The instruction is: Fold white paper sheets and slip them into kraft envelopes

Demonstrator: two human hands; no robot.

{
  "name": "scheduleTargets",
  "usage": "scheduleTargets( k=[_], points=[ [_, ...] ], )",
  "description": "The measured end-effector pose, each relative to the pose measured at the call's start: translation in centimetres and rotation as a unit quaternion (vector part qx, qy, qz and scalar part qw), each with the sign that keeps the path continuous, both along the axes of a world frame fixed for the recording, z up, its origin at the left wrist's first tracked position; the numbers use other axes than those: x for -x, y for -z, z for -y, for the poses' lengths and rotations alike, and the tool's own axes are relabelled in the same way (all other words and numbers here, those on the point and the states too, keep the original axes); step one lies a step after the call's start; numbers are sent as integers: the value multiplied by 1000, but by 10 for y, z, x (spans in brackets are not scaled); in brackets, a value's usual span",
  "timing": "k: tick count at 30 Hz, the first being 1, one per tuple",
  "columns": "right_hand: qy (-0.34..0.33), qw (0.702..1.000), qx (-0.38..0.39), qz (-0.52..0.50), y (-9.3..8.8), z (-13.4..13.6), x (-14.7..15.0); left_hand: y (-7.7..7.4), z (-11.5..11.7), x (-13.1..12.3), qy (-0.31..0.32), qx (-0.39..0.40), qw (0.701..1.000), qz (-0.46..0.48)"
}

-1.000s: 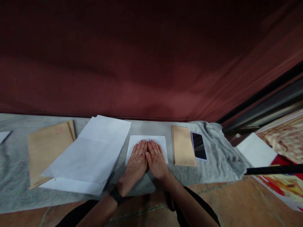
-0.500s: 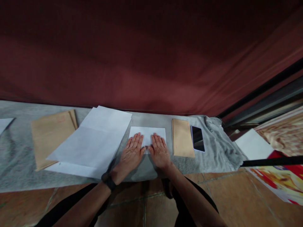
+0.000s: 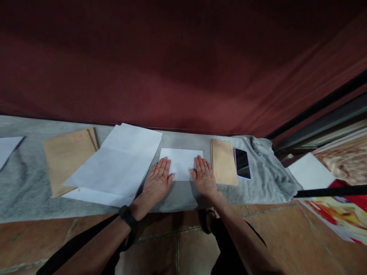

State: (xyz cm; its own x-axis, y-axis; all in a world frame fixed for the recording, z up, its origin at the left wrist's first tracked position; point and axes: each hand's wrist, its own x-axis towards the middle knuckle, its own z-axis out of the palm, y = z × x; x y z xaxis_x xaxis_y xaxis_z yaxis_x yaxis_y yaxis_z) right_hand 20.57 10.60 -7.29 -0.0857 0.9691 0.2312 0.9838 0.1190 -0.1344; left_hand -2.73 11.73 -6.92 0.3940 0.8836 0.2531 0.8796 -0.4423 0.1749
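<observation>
A small white sheet of paper (image 3: 182,165), apparently folded, lies flat on the grey cloth (image 3: 174,198) in front of me. Palm down, my left hand (image 3: 157,179) rests over its left edge with the fingers stretched out. Over the right edge lies my right hand (image 3: 204,177), also flat and open. Between the hands the middle of the paper shows. Just right of my right hand are brown envelopes (image 3: 225,162), stacked. Larger white sheets (image 3: 123,160) lie to the left of my left hand, partly over another set of brown envelopes (image 3: 69,152).
A phone (image 3: 242,163) lies right of the envelope stack. Another white paper (image 3: 8,147) shows at the far left. Behind the cloth rises a dark red curtain-like surface (image 3: 172,95). A black bar (image 3: 332,191) and a colourful printed sheet (image 3: 341,217) are at the right, above floor tiles.
My hands have slid apart, from the middle of the small paper out to its left and right edges. The whole view has shifted slightly.
</observation>
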Motion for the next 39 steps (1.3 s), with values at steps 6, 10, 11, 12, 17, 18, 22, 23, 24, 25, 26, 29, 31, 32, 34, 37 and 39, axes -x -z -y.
scheduleTargets(
  k=[6,10,11,12,17,18,22,23,24,25,26,29,31,32,34,37,39],
  points=[
    [6,1000,-12,-24,-6,5,9,-3,11,-7,17,0,1000,26],
    [-83,995,9,-61,-4,18,27,0,24,-20,86,11,996,16],
    [-100,993,16,-64,-3,22,31,1,27,-22,90,13,996,6],
    [-110,992,21,-64,-2,25,35,1,29,-23,90,16,996,-3],
    [-89,995,9,-40,1,25,35,5,26,-18,73,13,997,-9],
    [-81,996,3,-34,1,23,32,6,24,-16,66,11,998,-3],
    [-39,999,-16,-15,4,14,19,6,12,-11,27,8,1000,11],
    [-28,999,-19,-13,4,11,16,6,9,-11,17,10,1000,10],
    [-17,1000,-21,-11,4,9,13,5,6,-11,8,12,1000,7],
    [-5,1000,-20,-10,3,6,11,4,3,-12,0,15,1000,4],
    [7,1000,-18,-10,2,3,9,3,0,-13,-9,17,1000,0],
    [29,999,-3,-19,-4,-9,8,-2,-7,-19,-19,24,1000,-4],
    [14,999,8,-36,-9,-18,12,-4,-11,-26,-4,26,1000,2],
    [-3,999,14,-47,-11,-22,15,-5,-13,-30,8,25,1000,7],
    [-40,996,27,-70,-14,-30,23,-5,-17,-37,29,23,999,16],
    [-76,992,50,-83,-14,-38,36,-2,-26,-45,38,29,999,18],
    [-77,992,56,-77,-13,-42,41,0,-34,-48,35,33,999,13]
  ],
)
